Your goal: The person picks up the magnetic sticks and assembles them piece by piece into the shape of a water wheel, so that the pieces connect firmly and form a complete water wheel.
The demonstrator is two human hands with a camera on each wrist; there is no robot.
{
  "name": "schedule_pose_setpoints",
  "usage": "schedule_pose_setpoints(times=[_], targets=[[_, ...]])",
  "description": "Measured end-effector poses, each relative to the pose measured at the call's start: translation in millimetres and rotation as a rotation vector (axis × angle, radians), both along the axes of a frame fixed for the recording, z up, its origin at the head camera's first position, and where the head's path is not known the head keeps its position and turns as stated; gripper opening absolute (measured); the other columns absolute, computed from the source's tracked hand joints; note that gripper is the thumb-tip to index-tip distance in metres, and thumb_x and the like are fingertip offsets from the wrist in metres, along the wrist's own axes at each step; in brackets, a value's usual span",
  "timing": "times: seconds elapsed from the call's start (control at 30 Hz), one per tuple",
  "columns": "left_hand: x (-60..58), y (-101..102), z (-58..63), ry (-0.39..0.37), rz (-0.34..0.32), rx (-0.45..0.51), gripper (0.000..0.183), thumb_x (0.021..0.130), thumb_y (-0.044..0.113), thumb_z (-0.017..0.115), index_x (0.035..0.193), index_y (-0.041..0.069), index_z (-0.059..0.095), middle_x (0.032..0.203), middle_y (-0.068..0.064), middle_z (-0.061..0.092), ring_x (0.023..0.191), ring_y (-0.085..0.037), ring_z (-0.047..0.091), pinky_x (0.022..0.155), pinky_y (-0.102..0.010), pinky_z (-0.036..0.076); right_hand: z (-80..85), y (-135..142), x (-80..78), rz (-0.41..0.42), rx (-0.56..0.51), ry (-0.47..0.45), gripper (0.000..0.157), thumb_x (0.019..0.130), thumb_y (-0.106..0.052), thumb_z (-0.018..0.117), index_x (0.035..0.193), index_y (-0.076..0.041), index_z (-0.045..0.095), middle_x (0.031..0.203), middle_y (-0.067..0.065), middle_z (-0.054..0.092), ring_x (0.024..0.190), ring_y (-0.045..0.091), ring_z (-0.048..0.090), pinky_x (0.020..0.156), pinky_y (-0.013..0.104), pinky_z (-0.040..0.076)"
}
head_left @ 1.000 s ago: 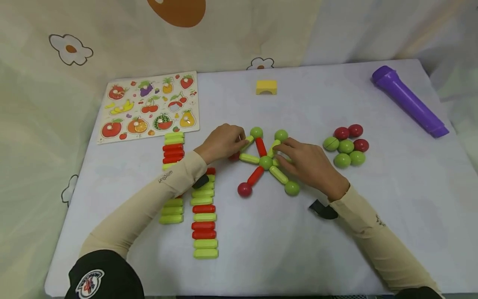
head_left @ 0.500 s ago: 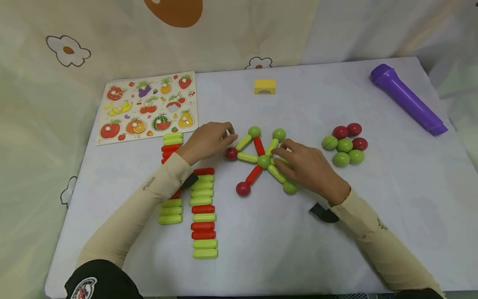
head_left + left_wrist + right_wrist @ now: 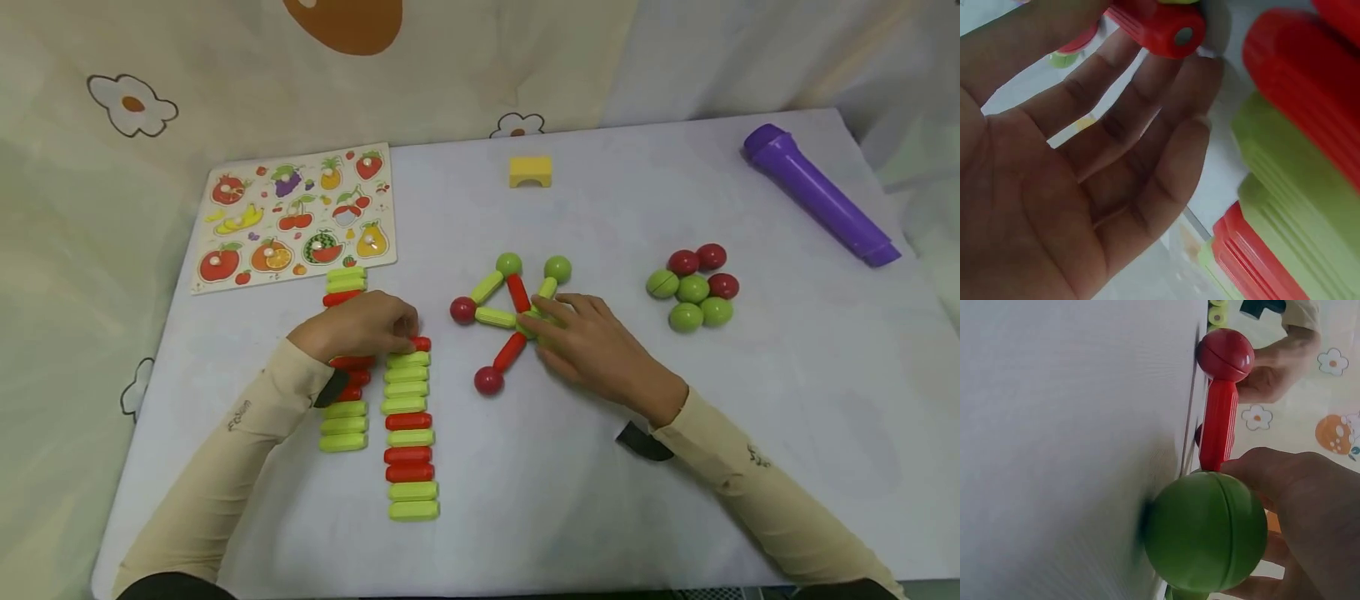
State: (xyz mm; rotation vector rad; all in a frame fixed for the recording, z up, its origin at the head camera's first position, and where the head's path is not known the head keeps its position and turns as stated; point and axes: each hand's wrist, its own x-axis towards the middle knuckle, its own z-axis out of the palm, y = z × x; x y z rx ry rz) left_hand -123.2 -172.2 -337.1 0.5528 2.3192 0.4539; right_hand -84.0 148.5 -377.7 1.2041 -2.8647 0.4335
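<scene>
My left hand [image 3: 358, 325] pinches the red rod [image 3: 422, 343] at the top of the nearer rod column. In the left wrist view this red rod [image 3: 1160, 28] shows a round metal end by the fingertips. My right hand [image 3: 600, 354] lies over a star-shaped build of rods and balls, its thumb and forefinger about the central green ball [image 3: 527, 323], which is partly covered. From that centre a red rod [image 3: 510, 352] runs to a red ball [image 3: 489, 381]. Another red ball [image 3: 462, 310] marks the build's left corner. A green ball [image 3: 1207, 534] looms close in the right wrist view.
Green and red rods [image 3: 411, 437] lie in two columns left of the build. A fruit puzzle board [image 3: 292, 217] lies behind them. To the right are loose red and green balls [image 3: 692, 290] and a purple tube [image 3: 821, 193]. A yellow arch block [image 3: 530, 172] stands at the back.
My left hand has left the build's left corner, moved left and toward me, and taken hold of a red rod in the column. My right hand has shifted left onto the build's centre.
</scene>
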Motion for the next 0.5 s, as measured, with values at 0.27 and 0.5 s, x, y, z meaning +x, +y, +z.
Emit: schedule_pose_setpoints(times=[0.27, 0.5], targets=[[-10.4, 4, 12.8, 0.083, 0.021, 0.075, 0.014, 0.091, 0.020, 0.064, 0.096, 0.007, 0.066, 0.076, -0.002, 0.061, 0.068, -0.017, 0.052, 0.062, -0.029, 0.044, 2.6, 3, 9.6, 0.080, -0.019, -0.055, 0.048, 0.089, -0.024, 0.067, 0.135, -0.016, 0.056, 0.137, 0.010, 0.053, 0.122, 0.034, 0.049, 0.097, 0.051, 0.043], [-29.8, 38, 20.0, 0.183, -0.036, 0.160, 0.016, 0.092, 0.023, 0.064, 0.098, 0.009, 0.064, 0.084, -0.002, 0.066, 0.070, -0.017, 0.057, 0.063, -0.029, 0.048, 16.3, 2, 10.2, 0.086, -0.038, -0.128, 0.047, 0.088, -0.027, 0.069, 0.133, -0.017, 0.058, 0.136, 0.008, 0.054, 0.119, 0.028, 0.051, 0.095, 0.046, 0.046]])
